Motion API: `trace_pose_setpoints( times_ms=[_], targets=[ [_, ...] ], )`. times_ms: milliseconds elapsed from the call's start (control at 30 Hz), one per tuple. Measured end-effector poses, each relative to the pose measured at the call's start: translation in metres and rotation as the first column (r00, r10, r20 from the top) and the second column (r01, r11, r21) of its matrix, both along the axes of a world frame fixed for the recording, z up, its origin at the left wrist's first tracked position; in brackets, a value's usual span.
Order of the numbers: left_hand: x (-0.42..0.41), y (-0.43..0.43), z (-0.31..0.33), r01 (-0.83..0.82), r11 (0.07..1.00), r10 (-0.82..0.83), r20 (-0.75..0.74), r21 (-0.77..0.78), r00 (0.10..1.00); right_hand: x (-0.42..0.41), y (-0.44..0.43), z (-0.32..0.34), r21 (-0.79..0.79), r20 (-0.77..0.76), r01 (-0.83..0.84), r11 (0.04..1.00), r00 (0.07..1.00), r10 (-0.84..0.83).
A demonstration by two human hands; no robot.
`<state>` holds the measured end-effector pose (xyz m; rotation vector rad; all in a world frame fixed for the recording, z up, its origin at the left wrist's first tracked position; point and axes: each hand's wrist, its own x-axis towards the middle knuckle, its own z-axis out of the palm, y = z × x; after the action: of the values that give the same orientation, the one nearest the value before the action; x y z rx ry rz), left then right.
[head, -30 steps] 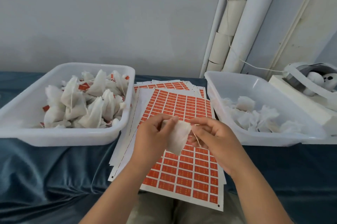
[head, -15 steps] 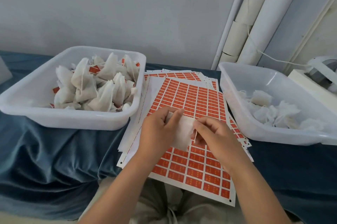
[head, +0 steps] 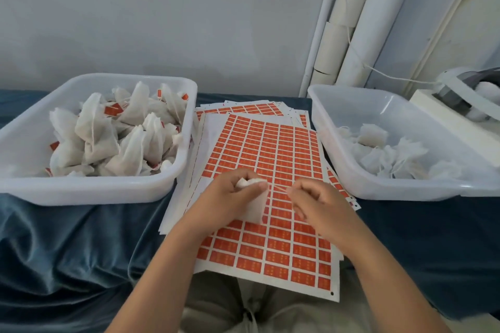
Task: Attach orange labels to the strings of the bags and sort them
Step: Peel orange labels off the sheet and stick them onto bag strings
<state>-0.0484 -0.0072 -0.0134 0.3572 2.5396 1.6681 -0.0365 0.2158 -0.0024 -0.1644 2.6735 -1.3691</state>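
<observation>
My left hand [head: 232, 194] grips a small white bag [head: 255, 206] above a sheet of orange labels [head: 273, 170]. A thin string [head: 278, 188] runs from the bag to my right hand [head: 311, 200], which pinches its free end between the fingertips. The string is stretched nearly level between the two hands. A white tub on the left [head: 32, 186] holds several white bags [head: 121, 140] with orange labels on them. A white tub on the right [head: 378, 186] holds several bags without labels [head: 389, 159].
More label sheets [head: 243, 109] lie stacked under the top one on the blue cloth [head: 67, 246]. White pipes [head: 365, 21] run up the wall at the back right. A white box with a device on it [head: 460, 105] stands behind the right tub.
My right hand has moved away to the right, and the string now runs taut between the hands. The bag stays in my left hand.
</observation>
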Motion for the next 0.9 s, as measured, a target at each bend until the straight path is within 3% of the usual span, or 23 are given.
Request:
trace_pose_setpoints(
  times_ms=[133,200,267,367,467,567,733,900],
  targets=[
    [0.016,0.004,0.002,0.028,0.995,-0.027,-0.008,0.094,1.000,0.006,-0.001,0.004,-0.403,0.199,-0.001,0.915,0.976,0.088],
    [0.022,0.011,0.002,0.024,0.983,-0.016,-0.042,0.183,0.999,0.010,-0.001,0.002,-0.637,0.212,-0.026,0.770,0.955,0.207],
    [0.023,0.018,0.000,0.014,0.985,0.003,-0.102,0.171,0.995,0.011,-0.001,0.001,-0.820,0.232,0.026,0.572,0.929,0.290],
    [0.026,0.020,0.003,-0.008,0.990,0.029,-0.146,0.142,0.989,0.009,-0.004,0.001,-0.934,0.266,0.149,0.325,0.896,0.356],
    [0.032,0.017,0.005,0.023,0.983,-0.016,-0.039,0.180,0.999,0.008,-0.003,0.002,-0.962,0.265,0.223,0.157,0.898,0.350],
    [0.035,0.017,0.005,0.049,0.981,-0.049,-0.005,0.186,0.999,0.011,-0.004,0.004,-0.974,0.221,0.194,0.116,0.923,0.316],
    [0.035,0.030,-0.001,-0.062,0.992,0.076,-0.130,0.108,0.989,0.015,-0.007,0.014,-0.960,0.146,0.081,0.266,0.962,0.231],
    [0.040,0.037,0.001,-0.058,0.994,0.071,-0.140,0.095,0.988,0.018,-0.012,0.017,-0.981,0.149,0.120,0.153,0.969,0.196]
  ],
)
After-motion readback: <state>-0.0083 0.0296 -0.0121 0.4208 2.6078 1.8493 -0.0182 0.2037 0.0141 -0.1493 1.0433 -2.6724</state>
